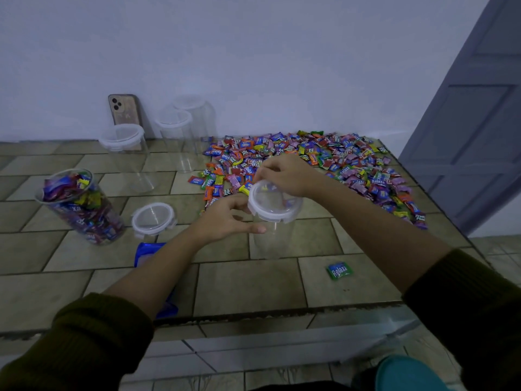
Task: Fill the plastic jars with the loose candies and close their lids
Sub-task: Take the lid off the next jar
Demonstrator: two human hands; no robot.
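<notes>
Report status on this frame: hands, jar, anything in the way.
Status: left hand holds the empty jar below its lid; right hand pinches the lid's far edge. Lid on, jar unfilled. Candy pile just behind; nothing blocking.

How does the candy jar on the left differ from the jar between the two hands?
The left jar is packed with wrapped candies; the jar between the hands looks empty. The left jar is open on top; the other carries a clear lid. Nobody touches the left jar; the left hand grips the other and the right hand pinches its lid. Both are tall, clear plastic.
</notes>
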